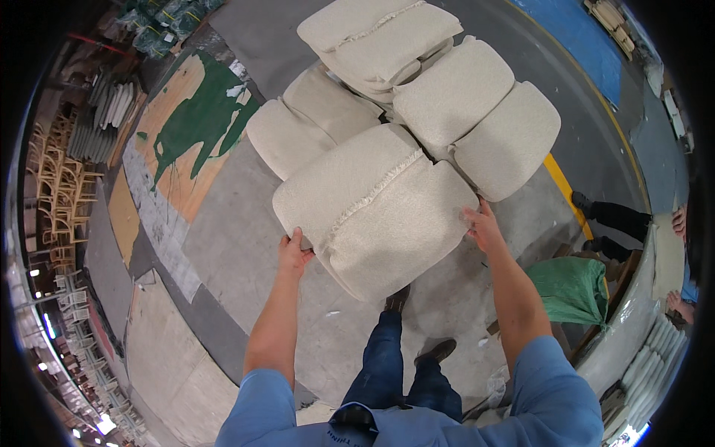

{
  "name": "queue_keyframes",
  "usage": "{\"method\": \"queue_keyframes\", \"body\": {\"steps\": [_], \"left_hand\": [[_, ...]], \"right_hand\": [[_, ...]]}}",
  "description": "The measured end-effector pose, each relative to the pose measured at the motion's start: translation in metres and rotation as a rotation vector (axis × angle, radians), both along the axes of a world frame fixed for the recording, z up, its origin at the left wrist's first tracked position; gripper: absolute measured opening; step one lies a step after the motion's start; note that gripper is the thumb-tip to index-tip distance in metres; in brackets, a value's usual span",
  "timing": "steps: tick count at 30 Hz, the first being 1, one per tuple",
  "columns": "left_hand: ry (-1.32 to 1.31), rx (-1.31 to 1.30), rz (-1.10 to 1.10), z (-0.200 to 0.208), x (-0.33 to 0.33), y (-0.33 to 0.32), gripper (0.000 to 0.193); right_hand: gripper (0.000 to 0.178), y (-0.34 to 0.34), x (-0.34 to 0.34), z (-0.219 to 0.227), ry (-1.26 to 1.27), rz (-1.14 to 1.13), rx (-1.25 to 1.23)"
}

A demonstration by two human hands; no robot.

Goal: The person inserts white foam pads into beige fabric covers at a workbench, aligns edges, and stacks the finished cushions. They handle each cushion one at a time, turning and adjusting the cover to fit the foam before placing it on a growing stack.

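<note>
A large cream upholstered cushion [402,223] with a frayed seam across its top is between my hands. My left hand [295,255] grips its near left edge, thumb on top and fingers tucked beneath. At its right edge my right hand [484,227] takes hold, fingers partly hidden by the fabric. Beyond it lie several more cream cushions: a folded-looking pair [309,119] on the left, a rounded one [456,93] in the middle, another [508,141] on the right and a seamed one [380,37] at the far end. What supports them is hidden.
A green sack [567,289] stands to the right, beside a co-worker's legs [614,220] and hands. Green and tan sheets [197,119] cover the floor at left, near wooden chair frames [63,179]. A yellow line [570,195] crosses the floor.
</note>
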State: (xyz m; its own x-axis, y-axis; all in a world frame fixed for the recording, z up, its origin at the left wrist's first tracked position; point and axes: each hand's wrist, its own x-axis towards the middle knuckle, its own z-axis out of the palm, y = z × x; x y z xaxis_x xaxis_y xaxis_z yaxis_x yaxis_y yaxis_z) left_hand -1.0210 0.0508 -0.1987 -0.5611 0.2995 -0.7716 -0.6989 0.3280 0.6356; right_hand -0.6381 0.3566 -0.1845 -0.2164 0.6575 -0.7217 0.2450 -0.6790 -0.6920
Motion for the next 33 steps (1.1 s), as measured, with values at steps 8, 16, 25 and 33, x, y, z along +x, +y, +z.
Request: {"method": "queue_keyframes", "body": {"steps": [8,16,25,33], "left_hand": [[-0.012,-0.105,0.037,0.004,0.010,-0.014,0.073],[-0.073,-0.003,-0.209,0.076,0.071,0.042,0.076],[0.061,-0.065,-1.117,0.122,0.230,0.081,0.059],[0.222,0.005,-1.556,0.156,0.324,0.173,0.058]], "right_hand": [[0.085,-0.044,-0.018,-0.026,0.138,-0.094,-0.077],[0.085,-0.027,0.001,-0.015,-0.713,0.361,0.312],[0.059,-0.192,0.180,0.074,-0.438,0.175,0.425],[0.038,-0.384,0.428,0.184,-0.073,-0.898,-0.074]]}}
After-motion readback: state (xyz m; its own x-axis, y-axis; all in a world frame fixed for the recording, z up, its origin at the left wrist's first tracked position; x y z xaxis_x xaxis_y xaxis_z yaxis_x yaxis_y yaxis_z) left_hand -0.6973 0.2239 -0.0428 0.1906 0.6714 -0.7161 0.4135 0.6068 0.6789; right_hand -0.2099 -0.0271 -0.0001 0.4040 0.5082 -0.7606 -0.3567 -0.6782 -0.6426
